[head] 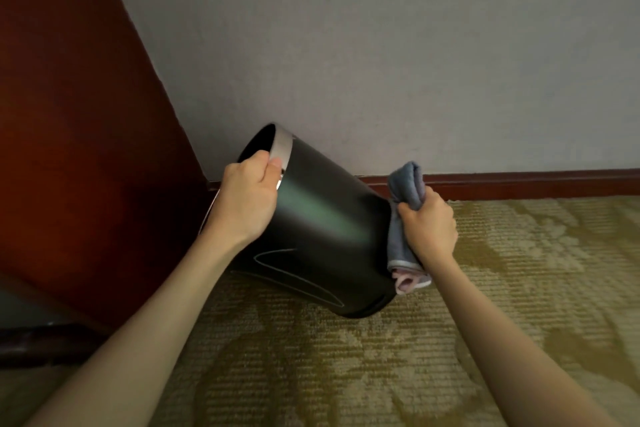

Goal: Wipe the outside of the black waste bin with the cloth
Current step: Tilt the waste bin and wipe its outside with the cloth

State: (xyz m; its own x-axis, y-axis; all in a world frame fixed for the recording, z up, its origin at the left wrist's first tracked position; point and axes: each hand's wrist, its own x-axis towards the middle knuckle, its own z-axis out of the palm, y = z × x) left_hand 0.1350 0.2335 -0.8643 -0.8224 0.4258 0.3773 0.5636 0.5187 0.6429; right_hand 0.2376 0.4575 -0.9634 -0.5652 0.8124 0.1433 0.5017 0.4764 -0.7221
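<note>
The black waste bin (329, 229) with a silver rim band is tipped over, its mouth pointing up and to the left, its base to the lower right just above the carpet. My left hand (247, 201) grips the rim, thumb on the silver band and fingers inside the mouth. My right hand (429, 225) holds a folded grey-blue cloth (407, 184) with a pink layer at its lower end, pressed against the bin's base end. The bin's underside is hidden from me.
A dark red-brown wooden panel (76, 135) stands close on the left. A pale wall (381, 45) with a dark red skirting board (519, 182) runs behind the bin. Patterned olive carpet (381, 357) covers the floor.
</note>
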